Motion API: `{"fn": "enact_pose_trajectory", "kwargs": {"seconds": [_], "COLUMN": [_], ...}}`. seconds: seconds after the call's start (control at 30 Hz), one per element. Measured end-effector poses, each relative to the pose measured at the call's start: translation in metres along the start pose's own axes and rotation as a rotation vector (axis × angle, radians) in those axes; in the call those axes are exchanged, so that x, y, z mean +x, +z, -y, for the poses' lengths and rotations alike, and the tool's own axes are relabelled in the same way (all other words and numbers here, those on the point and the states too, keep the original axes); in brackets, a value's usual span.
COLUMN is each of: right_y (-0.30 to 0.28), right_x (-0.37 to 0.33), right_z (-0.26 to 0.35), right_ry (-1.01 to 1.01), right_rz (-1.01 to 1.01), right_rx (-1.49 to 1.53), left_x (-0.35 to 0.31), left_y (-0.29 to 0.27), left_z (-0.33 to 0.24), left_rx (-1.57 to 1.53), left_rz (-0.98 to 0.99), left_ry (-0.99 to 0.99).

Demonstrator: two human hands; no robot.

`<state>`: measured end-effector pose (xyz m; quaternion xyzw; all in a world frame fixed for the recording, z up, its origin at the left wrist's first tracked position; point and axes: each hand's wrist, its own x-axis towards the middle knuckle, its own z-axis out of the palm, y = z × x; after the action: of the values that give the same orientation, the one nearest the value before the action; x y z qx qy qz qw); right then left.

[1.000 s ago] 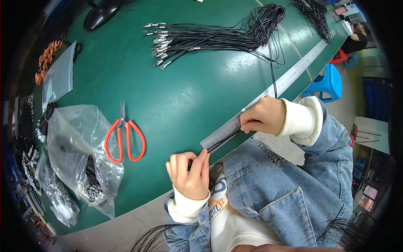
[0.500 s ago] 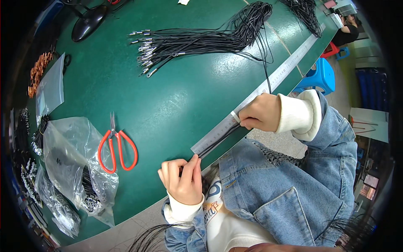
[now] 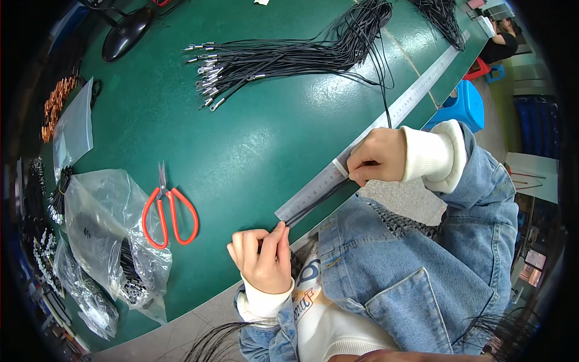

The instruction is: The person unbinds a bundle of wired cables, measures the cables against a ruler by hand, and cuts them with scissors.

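A long metal ruler [image 3: 313, 191] lies slantwise along the near edge of the green table, with a pale band across it beside my right hand. Black cable [image 3: 325, 195] runs along the ruler's near side between my two hands. At the ruler's near-left end, my left hand [image 3: 262, 256] pinches the cable with thumb and forefinger. My right hand [image 3: 377, 158] is closed on the cable further up the ruler; its fingertips partly hide what they grip. From there the cable passes up toward a big bundle of black cables [image 3: 301, 57] with silver ring terminals at their left ends.
Red-handled scissors [image 3: 161, 208] lie left of my left hand. Clear plastic bags [image 3: 102, 211] with parts sit at the left, below copper-coloured pieces [image 3: 57, 102]. A black stand base [image 3: 126, 33] is at the far left. A blue stool [image 3: 463, 105] stands beyond the right edge; another person sits farther off.
My right hand has shifted slightly and its fingers have changed pose on the cable. My left hand holds its place at the ruler's end.
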<state>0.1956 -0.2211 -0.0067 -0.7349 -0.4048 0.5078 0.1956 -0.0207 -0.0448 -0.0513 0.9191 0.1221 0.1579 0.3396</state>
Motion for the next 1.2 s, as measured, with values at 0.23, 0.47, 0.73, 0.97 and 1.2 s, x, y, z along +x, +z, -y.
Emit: {"fn": "enact_pose_trajectory", "kwargs": {"seconds": [0.23,0.47,0.73,0.97,1.2], "right_y": [0.014,0.017,0.011,0.006,0.009], "right_x": [0.004,0.009,0.016,0.017,0.016], "right_z": [0.0,0.007,0.014,0.013,0.016], "right_ry": [-0.02,0.064,0.127,0.196,0.18], "right_rz": [-0.163,-0.182,-0.151,-0.047,-0.057], "right_rx": [-0.307,-0.413,-0.401,-0.422,-0.399], "left_x": [-0.002,0.0,-0.001,-0.001,-0.003], "left_y": [0.0,-0.001,0.0,0.002,0.001], "left_z": [0.002,0.002,0.004,0.004,0.008], "left_rx": [0.017,0.008,-0.009,-0.029,-0.033], "left_rz": [0.009,0.001,-0.022,-0.022,0.005], "left_ry": [0.008,0.004,0.011,-0.015,0.005]}}
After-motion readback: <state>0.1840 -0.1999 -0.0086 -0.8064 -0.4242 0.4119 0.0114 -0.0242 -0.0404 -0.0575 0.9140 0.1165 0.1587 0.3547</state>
